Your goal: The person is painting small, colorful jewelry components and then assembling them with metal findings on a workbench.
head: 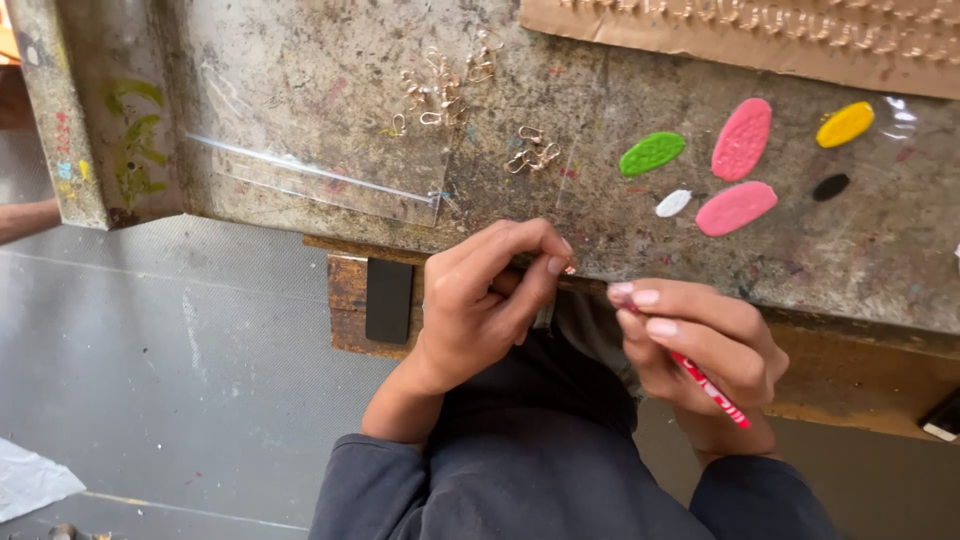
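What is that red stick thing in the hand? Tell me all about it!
The red stick is thin like a pen, red with white markings. The right hand grips it, fingers wrapped around its upper part, hiding the tip. Its lower end slants down to the right, past the palm, just below the worktable's edge.

Left hand pinches small metal hook at worktable edge; right hand grips red pen.

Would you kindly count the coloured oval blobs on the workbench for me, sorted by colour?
Pink blobs: 2
Green blob: 1
Yellow blob: 1
White blob: 1
Black blob: 1
Total: 6
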